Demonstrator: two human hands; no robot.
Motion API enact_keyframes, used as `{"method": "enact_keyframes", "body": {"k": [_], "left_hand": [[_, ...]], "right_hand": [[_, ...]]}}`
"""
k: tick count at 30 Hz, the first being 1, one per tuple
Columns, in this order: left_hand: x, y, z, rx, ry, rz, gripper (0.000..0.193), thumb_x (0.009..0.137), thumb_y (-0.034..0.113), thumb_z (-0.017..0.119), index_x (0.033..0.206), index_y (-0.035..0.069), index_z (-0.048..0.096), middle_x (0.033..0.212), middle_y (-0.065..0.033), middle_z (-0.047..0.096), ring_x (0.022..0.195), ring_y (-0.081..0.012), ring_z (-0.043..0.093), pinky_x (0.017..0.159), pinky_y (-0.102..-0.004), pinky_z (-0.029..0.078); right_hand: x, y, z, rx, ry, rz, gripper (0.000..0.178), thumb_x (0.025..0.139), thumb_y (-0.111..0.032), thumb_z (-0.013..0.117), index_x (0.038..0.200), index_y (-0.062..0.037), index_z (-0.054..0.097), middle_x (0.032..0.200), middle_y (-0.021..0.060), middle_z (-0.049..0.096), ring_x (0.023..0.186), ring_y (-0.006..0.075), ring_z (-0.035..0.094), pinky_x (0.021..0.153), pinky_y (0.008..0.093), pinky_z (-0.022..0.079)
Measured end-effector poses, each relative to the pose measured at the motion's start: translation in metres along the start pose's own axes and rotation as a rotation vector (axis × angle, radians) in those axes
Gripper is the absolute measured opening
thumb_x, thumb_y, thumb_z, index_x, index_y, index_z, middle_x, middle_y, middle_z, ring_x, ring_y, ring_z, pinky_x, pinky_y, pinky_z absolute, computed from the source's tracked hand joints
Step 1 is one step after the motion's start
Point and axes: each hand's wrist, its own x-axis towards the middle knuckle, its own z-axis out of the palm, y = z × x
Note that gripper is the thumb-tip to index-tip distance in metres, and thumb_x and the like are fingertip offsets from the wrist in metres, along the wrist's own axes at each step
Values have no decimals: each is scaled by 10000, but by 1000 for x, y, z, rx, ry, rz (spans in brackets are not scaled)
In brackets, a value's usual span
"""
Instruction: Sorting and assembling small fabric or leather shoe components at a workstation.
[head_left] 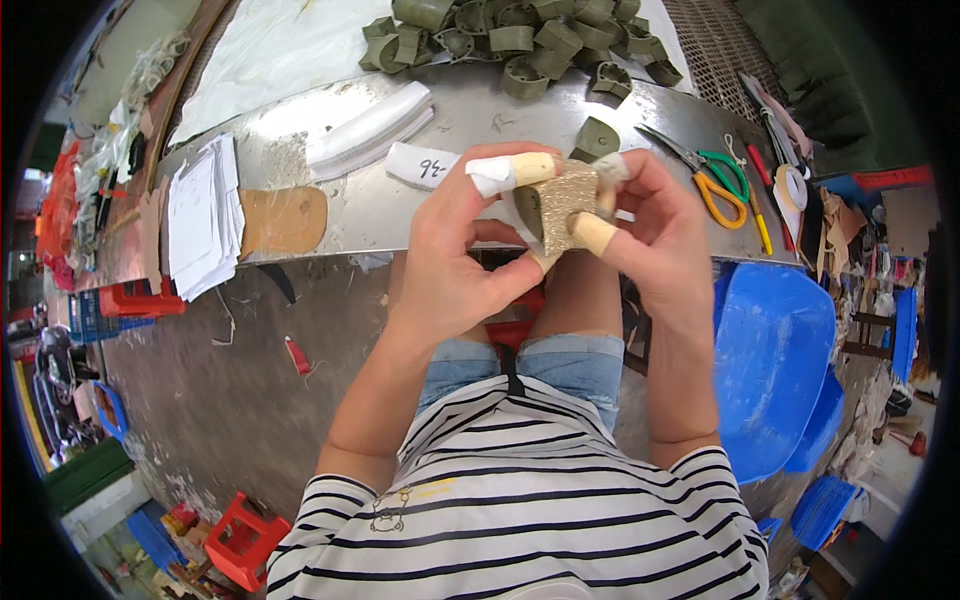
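Above the table's near edge, both my hands hold a small piece faced with glittery gold material, with a dark olive inner side that looks like the plastic heel pieces on the table. My left hand pinches it from the left, index finger along the top and thumb underneath. My right hand is closed on its right side, the thumb pressed on the gold face. White and cream coverings wrap several fingertips. Just beyond lies a single olive heel-shaped piece. A white curved strip with handwriting rests beside my left hand.
A heap of olive pieces stands at the back. Stacked white strips, papers and a brown sole-shaped board lie left. Scissors with orange handles and a tape roll lie right, above a blue basin.
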Motion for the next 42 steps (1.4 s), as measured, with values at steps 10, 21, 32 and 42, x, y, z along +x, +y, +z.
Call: {"method": "enact_keyframes", "body": {"k": [10,21,32,42], "left_hand": [[-8,-3,6,-218,-9,-75,507,814,29,650,1282,25,455,1239,-91,536,1073,-191,588,840,-324,555],[-19,-25,-11,-1147,-104,-564,463,978,264,492,1358,47,340,1297,-190,492,1147,-325,559,926,-430,511],[-26,-30,0,-1316,-137,-510,681,858,159,673,1428,218,304,1416,-151,392,1271,-330,451,996,-481,477],[-24,-32,6,-1160,-47,-320,633,830,16,669,1388,131,394,1394,-62,418,1231,-224,481,941,-372,502]], "right_hand": [[1,8,5,-70,-9,15,142,752,-96,719,834,-16,636,737,-31,559,644,31,485,558,197,407],[0,-7,10,-658,22,-494,234,641,-12,712,856,15,621,796,74,566,757,232,537,634,283,452],[-13,22,21,-196,86,-332,421,774,-132,718,1152,20,611,1160,119,590,1063,183,536,877,302,443],[-16,25,36,121,65,-197,391,834,-82,676,1188,43,567,1203,101,558,1159,191,501,1002,322,371]]}}
